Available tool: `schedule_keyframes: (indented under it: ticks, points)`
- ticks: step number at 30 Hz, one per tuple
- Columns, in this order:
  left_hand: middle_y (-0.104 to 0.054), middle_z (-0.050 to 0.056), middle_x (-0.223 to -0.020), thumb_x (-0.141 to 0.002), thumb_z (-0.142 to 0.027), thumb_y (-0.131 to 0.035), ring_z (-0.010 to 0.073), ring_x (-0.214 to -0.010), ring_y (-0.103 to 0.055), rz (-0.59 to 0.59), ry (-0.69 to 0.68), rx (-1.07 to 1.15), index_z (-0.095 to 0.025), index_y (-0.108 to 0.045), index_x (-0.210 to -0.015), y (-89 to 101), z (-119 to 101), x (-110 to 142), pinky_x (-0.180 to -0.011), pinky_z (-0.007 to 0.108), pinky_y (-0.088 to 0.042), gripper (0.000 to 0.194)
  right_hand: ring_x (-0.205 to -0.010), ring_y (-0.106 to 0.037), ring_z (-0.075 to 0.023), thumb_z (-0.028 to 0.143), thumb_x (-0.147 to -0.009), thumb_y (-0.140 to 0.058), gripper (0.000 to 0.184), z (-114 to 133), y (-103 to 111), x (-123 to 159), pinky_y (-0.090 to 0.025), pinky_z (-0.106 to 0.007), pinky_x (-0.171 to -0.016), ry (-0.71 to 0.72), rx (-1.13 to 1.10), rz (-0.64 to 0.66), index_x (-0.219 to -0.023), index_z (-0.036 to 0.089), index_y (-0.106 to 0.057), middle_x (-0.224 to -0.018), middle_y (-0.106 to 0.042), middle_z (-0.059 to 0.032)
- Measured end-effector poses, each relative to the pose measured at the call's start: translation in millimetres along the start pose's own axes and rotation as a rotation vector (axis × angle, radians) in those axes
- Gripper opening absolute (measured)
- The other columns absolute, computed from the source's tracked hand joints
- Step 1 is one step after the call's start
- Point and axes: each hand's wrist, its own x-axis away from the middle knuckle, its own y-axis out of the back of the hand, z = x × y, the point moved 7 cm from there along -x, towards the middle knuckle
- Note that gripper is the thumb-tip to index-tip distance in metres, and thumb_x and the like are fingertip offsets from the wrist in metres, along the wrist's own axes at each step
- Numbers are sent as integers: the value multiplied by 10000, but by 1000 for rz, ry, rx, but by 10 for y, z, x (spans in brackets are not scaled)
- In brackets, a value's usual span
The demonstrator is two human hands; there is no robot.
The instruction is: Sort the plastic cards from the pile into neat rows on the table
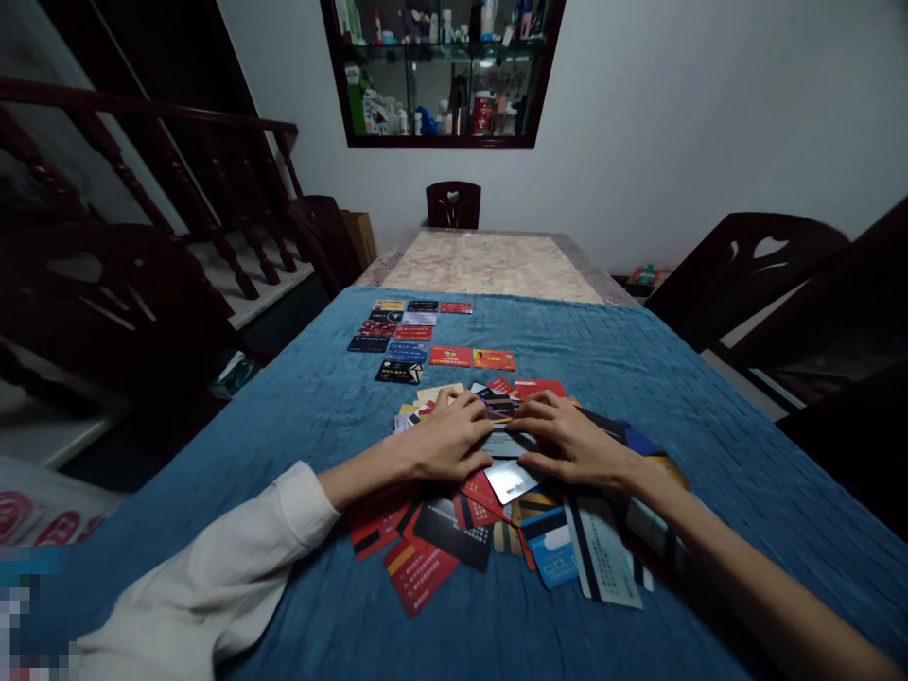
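A loose pile of plastic cards lies in front of me, many overlapping at odd angles. My left hand (454, 437) rests on the pile's left part, palm down, thumb and fingers apart. My right hand (567, 440) lies over its right part in the same way, fingers curved and spread. Between the two hands are a grey card (508, 444) and a silvery white card (509, 480), near both thumbs. Nearer to me a red card (420, 575), a blue card (549, 549) and a pale grey card with a dark stripe (602, 553) stick out. Cards under my palms are hidden.
Farther left, several cards lie in short rows, among them a red card (450, 357) and an orange card (495, 359). A blue cloth (298, 416) covers the near table. Chairs (744, 255) stand around it, with a railing (156, 113) at left and a cabinet (444, 142) behind.
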Motion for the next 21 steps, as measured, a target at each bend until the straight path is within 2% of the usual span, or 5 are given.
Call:
schedule_keyframes:
  ticks: [8, 14, 18, 21]
  points:
    - [-689, 91, -973, -927, -301, -563, 257, -1074, -537, -23, 26, 83, -176, -711, -935, 58, 116, -29, -947, 454, -354, 195, -1042, -551, -256, 395, -967, -544, 298, -50, 40, -6, -482, -464, -917, 2, -31, -86, -1133, 216, -715, -1069, -717, -106]
    - [-713, 82, -989, -979, -260, -469, 235, -1034, -586, -77, 101, 170, -186, -721, -975, 112, 292, -51, -933, 434, -344, 263, -976, -587, -260, 316, -980, -505, 251, -184, -5, -12, -514, -460, -848, -27, -32, -225, -1078, 239, -723, -947, -735, -99]
    - [-715, 85, -1030, -929, -168, -479, 229, -1029, -609, -97, 155, 203, -187, -711, -1045, 72, 406, -55, -947, 414, -376, 260, -913, -610, -243, 244, -955, -513, 230, -267, -30, -21, -528, -404, -785, -125, -17, -292, -1061, 225, -716, -935, -700, -103]
    - [-715, 80, -1072, -877, -107, -487, 227, -1053, -617, -127, 179, 228, -196, -694, -1122, 47, 462, -53, -971, 401, -396, 333, -907, -620, -234, 226, -935, -535, 238, -290, -44, -39, -530, -387, -782, -176, -40, -300, -1103, 229, -704, -962, -682, -99]
